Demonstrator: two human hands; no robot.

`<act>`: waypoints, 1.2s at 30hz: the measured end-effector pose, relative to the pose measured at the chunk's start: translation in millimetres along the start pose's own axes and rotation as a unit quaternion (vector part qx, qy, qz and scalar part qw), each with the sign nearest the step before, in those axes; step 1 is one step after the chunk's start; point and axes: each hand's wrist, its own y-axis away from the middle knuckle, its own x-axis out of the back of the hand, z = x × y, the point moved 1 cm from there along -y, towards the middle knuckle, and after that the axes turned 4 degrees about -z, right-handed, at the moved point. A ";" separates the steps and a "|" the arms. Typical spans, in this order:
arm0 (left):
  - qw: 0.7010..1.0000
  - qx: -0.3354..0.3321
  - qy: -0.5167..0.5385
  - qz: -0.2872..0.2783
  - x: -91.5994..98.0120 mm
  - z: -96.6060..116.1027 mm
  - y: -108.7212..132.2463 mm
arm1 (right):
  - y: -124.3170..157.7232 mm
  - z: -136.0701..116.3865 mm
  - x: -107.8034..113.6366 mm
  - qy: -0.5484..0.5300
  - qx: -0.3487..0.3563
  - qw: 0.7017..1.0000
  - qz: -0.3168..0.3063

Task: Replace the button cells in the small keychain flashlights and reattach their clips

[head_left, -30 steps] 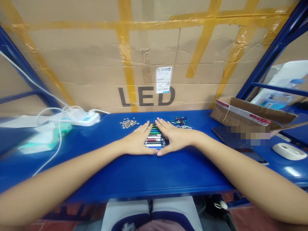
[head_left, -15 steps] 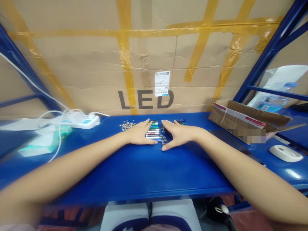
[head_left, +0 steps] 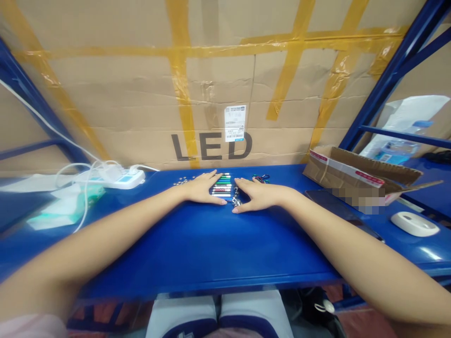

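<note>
A row of short, shiny coloured metal tubes [head_left: 221, 189] lies on the blue tabletop [head_left: 211, 249], between my two hands. My left hand [head_left: 200, 188] rests flat at the row's left side, fingers spread and thumb along its near end. Just past that hand, small silver round pieces [head_left: 182, 180] show, partly covered by it. My right hand [head_left: 259, 195] is open on the other side, with thumb and forefinger apart around a cluster of small dark silver pieces [head_left: 236, 202]. Behind its fingers lie small dark and coloured clip-like pieces [head_left: 261, 179], whose kind I cannot make out.
A white power strip [head_left: 128, 178] with cables stands at the left, near a green-and-white plastic packet [head_left: 73, 206]. At the right are an open cardboard box [head_left: 338, 173], a dark flat device [head_left: 319, 199] and a white mouse [head_left: 415, 223]. A large taped carton [head_left: 134, 108] walls the back.
Both hands have shifted slightly away from me, with the tubes and dark silver pieces between them. My left hand now covers more of the silver round pieces. The view has moved slightly.
</note>
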 end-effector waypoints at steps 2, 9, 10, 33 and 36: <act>1.000 -0.005 0.004 0.009 2.3 -0.6 7.6 | -2.3 1.7 -0.7 -0.010 0.003 1.000 0.017; 0.999 0.017 0.006 0.036 3.7 -6.4 58.8 | -5.5 -3.6 -2.7 0.015 0.031 0.998 0.062; 0.999 0.022 0.006 0.042 3.6 -8.6 66.0 | -5.9 -3.3 -2.5 0.018 0.034 0.997 0.066; 0.965 0.074 0.040 0.250 -2.7 -44.5 86.2 | -6.2 -11.4 -2.6 0.025 0.189 0.965 0.181; 0.963 0.093 0.034 0.251 -3.5 -44.7 86.0 | -2.8 -22.1 -2.8 0.032 0.214 0.959 0.181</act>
